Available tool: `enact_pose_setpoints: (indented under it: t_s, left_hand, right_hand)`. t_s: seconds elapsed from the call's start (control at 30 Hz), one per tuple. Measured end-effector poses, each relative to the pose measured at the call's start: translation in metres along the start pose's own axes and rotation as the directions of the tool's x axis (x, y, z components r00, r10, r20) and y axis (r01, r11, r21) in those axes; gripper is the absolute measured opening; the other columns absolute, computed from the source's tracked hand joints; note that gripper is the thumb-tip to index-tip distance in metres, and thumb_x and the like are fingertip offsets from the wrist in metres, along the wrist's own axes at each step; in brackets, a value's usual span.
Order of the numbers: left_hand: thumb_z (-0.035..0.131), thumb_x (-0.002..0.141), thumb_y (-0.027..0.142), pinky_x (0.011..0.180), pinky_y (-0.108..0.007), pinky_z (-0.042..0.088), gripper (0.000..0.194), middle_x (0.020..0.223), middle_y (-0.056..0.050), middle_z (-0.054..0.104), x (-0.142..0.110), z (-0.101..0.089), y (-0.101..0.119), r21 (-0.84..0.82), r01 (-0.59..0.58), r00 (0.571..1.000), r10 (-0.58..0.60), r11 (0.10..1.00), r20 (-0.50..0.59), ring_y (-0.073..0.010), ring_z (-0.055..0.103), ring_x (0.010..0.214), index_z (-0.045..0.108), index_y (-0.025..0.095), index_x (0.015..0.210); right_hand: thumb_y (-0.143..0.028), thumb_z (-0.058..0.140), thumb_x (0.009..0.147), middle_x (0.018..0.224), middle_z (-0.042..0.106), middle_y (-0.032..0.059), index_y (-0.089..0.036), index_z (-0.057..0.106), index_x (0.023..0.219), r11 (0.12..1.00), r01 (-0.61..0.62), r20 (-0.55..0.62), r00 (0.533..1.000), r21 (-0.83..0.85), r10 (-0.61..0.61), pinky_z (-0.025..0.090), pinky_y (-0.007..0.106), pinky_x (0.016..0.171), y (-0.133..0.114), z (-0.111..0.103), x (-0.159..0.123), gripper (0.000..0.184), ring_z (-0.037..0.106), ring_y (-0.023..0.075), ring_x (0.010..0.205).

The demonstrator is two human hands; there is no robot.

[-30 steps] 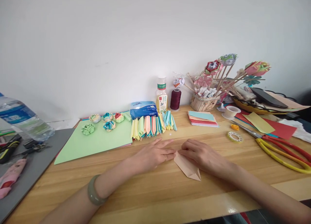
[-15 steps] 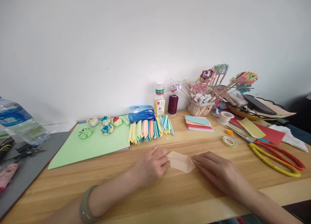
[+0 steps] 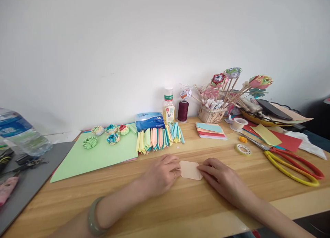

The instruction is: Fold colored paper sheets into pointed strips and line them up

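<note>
A small peach sheet of paper [image 3: 190, 170] with folded corners lies nearly flat on the wooden table [image 3: 144, 217]. Its left end is in the fingers of my left hand [image 3: 163, 174], which are curled and pressed together; a bangle circles that wrist. My right hand [image 3: 223, 177] grips the opposite end, with the thumb side against the right corner. Both fingertip contacts are partly covered by the fingers. Beyond my hands stands a row of folded paper pieces [image 3: 154, 140] in several colours, leaning along a blue tissue pack [image 3: 149, 121].
Folded paper flowers [image 3: 90, 142] sit on a green sheet [image 3: 77, 165] at left. Rightward are a stack of coloured paper [image 3: 211, 131], a tape roll [image 3: 243, 149] and large scissors [image 3: 291, 162]. Behind stand a bottle [image 3: 168, 107], a thread spool [image 3: 183, 110] and a flower basket [image 3: 211, 115].
The peach paper has turned from slanted, with a raised flap, to lying lengthwise between my hands, its plain face up. My right hand has shifted to its right end. The view has shifted slightly.
</note>
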State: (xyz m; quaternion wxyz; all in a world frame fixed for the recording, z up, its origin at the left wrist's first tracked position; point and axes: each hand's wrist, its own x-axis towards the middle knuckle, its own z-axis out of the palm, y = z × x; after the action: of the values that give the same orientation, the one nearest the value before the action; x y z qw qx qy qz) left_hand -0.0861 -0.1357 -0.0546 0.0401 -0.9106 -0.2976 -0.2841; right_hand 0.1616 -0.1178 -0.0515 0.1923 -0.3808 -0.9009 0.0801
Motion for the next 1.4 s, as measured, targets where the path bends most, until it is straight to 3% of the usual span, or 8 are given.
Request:
enact_pose_setpoints:
  t_s: [0.2,0.33,0.57,0.7,0.8,1.0,1.2,1.4]
  left_hand:
    - [0.057,0.087,0.017,0.084,-0.03,0.047,0.008,0.088,-0.004,0.064,0.003,-0.001,-0.003,-0.308,0.223,0.974,-0.198,0.925,0.108,-0.0177,0.057,0.092,0.064,0.017,0.086]
    - [0.059,0.083,0.014,0.079,-0.026,0.049,0.009,0.098,-0.005,0.058,0.005,-0.004,-0.001,-0.348,0.362,0.932,-0.325,0.865,0.164,-0.015,0.058,0.087,0.057,0.017,0.092]
    - [0.042,0.093,0.014,0.072,-0.025,0.049,0.02,0.082,-0.004,0.064,-0.001,0.002,-0.004,-0.108,0.094,0.991,-0.083,0.99,0.106,-0.0151,0.058,0.078,0.06,0.015,0.083]
    - [0.037,0.092,0.011,0.064,-0.024,0.048,0.027,0.079,-0.005,0.064,-0.002,0.006,-0.006,0.072,-0.09,0.991,0.082,0.993,0.103,-0.0151,0.057,0.073,0.061,0.014,0.081]
    - [0.035,0.092,0.012,0.059,-0.024,0.047,0.03,0.077,-0.004,0.063,0.0,0.007,-0.004,0.138,-0.125,0.988,0.111,0.983,0.104,-0.0144,0.057,0.068,0.061,0.015,0.076]
    - [0.046,0.086,0.012,0.066,-0.025,0.048,0.017,0.08,-0.004,0.064,0.003,0.005,0.006,-0.092,0.144,0.989,-0.138,0.985,0.061,-0.0153,0.057,0.074,0.061,0.015,0.079]
    - [0.057,0.073,0.005,0.07,-0.03,0.049,0.014,0.074,-0.001,0.064,0.01,0.003,0.018,-0.21,0.489,0.872,-0.481,0.847,0.091,-0.0178,0.056,0.078,0.06,0.018,0.068]
    - [0.061,0.07,0.004,0.072,-0.032,0.049,0.016,0.073,0.001,0.064,0.011,0.003,0.021,-0.213,0.564,0.825,-0.558,0.798,0.095,-0.0187,0.056,0.082,0.063,0.019,0.066]
  right_hand:
    - [-0.022,0.045,0.09,0.091,0.062,0.0073,-0.019,0.06,0.102,0.996,0.078,-0.02,0.997,-0.038,-0.078,0.05,0.032,0.068,0.004,-0.005,-0.002,0.019,0.061,0.0198,0.081]
    - [-0.021,0.044,0.09,0.083,0.062,0.0061,-0.018,0.057,0.09,0.994,0.097,-0.02,0.995,-0.059,-0.099,0.047,0.03,0.064,0.002,-0.007,-0.001,0.014,0.059,0.0184,0.074]
    - [-0.02,0.039,0.093,0.079,0.063,0.0063,-0.019,0.059,0.082,0.97,0.219,-0.008,0.975,-0.106,-0.221,0.045,0.03,0.064,-0.007,-0.016,0.002,0.023,0.058,0.0179,0.074]
    - [-0.021,0.043,0.092,0.085,0.063,0.0079,-0.017,0.06,0.086,0.958,0.267,0.007,0.963,-0.101,-0.268,0.046,0.031,0.066,-0.006,-0.018,0.001,0.018,0.057,0.0181,0.076]
    - [-0.019,0.041,0.093,0.085,0.062,0.0074,-0.017,0.062,0.085,0.952,0.287,0.027,0.958,-0.105,-0.286,0.045,0.03,0.066,-0.004,-0.017,0.001,0.022,0.056,0.0176,0.076]
    - [-0.014,0.038,0.093,0.082,0.062,0.0064,-0.016,0.063,0.084,0.941,0.325,-0.005,0.945,-0.097,-0.327,0.044,0.03,0.064,0.001,-0.013,0.0,0.027,0.054,0.0167,0.073]
    - [-0.019,0.04,0.092,0.084,0.062,0.0075,-0.018,0.061,0.083,0.967,0.253,-0.012,0.967,-0.033,-0.253,0.046,0.03,0.066,-0.004,-0.015,0.002,0.022,0.056,0.017,0.076]
    - [-0.019,0.041,0.092,0.083,0.061,0.0058,-0.02,0.058,0.08,0.994,0.108,0.004,0.994,0.008,-0.108,0.047,0.03,0.065,-0.005,-0.011,0.004,0.021,0.057,0.0175,0.077]
